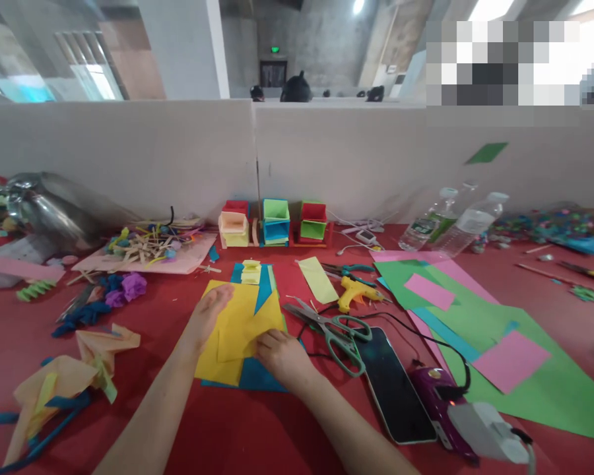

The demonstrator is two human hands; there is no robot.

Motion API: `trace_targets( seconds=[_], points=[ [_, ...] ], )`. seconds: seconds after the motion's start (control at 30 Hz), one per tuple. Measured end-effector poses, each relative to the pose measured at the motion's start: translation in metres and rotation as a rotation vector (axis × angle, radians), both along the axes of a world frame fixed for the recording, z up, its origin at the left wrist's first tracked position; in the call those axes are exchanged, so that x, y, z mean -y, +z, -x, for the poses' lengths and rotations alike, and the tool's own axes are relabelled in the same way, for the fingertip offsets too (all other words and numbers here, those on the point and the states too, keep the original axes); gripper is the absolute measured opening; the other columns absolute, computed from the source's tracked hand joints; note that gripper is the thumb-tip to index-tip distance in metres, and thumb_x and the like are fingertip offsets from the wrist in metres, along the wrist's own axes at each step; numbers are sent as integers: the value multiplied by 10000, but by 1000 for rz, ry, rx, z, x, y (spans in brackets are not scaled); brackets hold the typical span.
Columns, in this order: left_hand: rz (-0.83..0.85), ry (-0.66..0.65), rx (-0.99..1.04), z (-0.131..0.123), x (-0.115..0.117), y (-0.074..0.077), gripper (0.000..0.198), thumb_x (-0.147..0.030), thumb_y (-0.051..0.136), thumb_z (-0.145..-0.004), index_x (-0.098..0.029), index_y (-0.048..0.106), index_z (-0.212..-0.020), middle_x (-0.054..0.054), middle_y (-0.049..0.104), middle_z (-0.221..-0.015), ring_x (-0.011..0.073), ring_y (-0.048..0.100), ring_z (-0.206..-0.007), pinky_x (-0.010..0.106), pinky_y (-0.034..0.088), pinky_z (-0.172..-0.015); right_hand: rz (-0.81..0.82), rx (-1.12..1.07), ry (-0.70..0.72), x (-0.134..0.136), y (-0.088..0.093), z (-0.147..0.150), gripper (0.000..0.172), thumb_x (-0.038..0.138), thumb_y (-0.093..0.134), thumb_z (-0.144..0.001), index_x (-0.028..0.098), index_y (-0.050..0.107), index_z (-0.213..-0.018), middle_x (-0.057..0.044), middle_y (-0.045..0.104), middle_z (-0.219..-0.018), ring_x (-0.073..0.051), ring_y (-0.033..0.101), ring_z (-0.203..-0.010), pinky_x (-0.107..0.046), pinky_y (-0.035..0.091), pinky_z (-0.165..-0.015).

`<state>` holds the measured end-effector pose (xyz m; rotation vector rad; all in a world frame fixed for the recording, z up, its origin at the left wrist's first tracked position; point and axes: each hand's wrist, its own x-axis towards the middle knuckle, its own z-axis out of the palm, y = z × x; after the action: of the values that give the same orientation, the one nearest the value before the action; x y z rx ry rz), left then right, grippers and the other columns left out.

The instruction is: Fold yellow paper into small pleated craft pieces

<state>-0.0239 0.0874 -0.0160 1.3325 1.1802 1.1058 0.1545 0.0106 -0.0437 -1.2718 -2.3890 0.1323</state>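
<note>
My left hand (205,318) lies flat with stretched fingers on the left side of a yellow paper sheet (237,320). My right hand (280,355) has curled fingers pressing the sheet's lower right part, where a fold shows. The yellow sheet rests on a blue sheet (257,376) on the red table (237,429). A small folded yellow piece (251,271) sits just beyond it.
Green-handled scissors (334,330), a yellow glue gun (356,292), a phone (393,386) and a purple device (443,402) lie to the right, beside green and pink sheets (475,323). Coloured paper boxes (276,223) stand by the white partition. Paper scraps lie left; bottles (450,224) lie right.
</note>
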Motion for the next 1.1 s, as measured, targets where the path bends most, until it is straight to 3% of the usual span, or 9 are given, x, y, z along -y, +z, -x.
trace_targets(
  seconds=[0.13,0.27,0.4,0.47,0.6,0.73,0.83,0.97,1.1],
  points=[
    [-24,97,201,8,-4,-7,583,-543,295,-835,-113,453,-1196,177,493,-1275,228,482,-1162,376,348,-994,-19,-220,-27,0,4,-5,165,197,471,-843,181,609,-754,-69,650,-773,-160,587,-736,-264,458,-682],
    [-3,57,281,8,2,-14,620,-603,296,-811,-141,498,-1171,170,527,-1236,273,497,-1138,444,363,-971,-35,-594,-171,2,26,-12,155,225,417,-870,184,566,-872,-86,629,-911,-164,581,-875,-274,454,-775],
    [-105,-169,146,-3,15,-18,586,-430,645,-689,-218,479,-1209,100,492,-1286,250,404,-1218,371,275,-1038,46,-931,-346,8,41,-16,196,250,353,-904,176,513,-818,-60,592,-801,-143,567,-753,-248,464,-667],
    [-116,-195,35,-6,22,-17,610,-372,687,-662,-240,468,-1215,75,516,-1254,231,404,-1211,330,296,-1015,129,-1041,-378,10,44,-16,228,282,354,-906,169,501,-773,-38,564,-729,-122,536,-651,-221,450,-576],
    [81,-143,-37,-10,34,-9,391,-367,709,-634,-199,595,-968,32,639,-878,182,578,-870,248,444,-761,261,-1162,-395,11,44,-13,271,351,428,-872,154,510,-704,6,491,-620,-90,448,-547,-197,393,-505],
    [301,-192,52,-18,42,0,273,-385,704,-633,-168,558,-711,-17,565,-630,123,536,-606,206,421,-566,493,-1291,-338,13,41,-13,316,420,434,-854,142,534,-744,9,468,-624,-96,426,-568,-206,364,-516],
    [325,-189,59,-23,45,4,291,-405,692,-637,-169,537,-706,-25,536,-611,115,507,-575,198,399,-536,564,-1199,-340,14,40,-13,283,407,472,-831,148,536,-737,11,464,-643,-101,418,-588,-205,324,-513],
    [166,-154,-101,-24,46,4,278,-388,690,-636,-170,519,-662,-53,450,-576,92,427,-556,162,350,-512,400,-876,-417,15,38,-10,320,309,475,-829,172,385,-554,45,353,-557,-83,345,-537,-211,240,-491],
    [127,-244,-157,-23,45,4,267,-378,663,-666,-175,494,-628,-52,419,-582,103,412,-570,171,358,-522,341,-750,-353,17,36,-5,329,264,463,-835,183,307,-556,53,325,-558,-74,313,-513,-218,214,-486]
  ],
)
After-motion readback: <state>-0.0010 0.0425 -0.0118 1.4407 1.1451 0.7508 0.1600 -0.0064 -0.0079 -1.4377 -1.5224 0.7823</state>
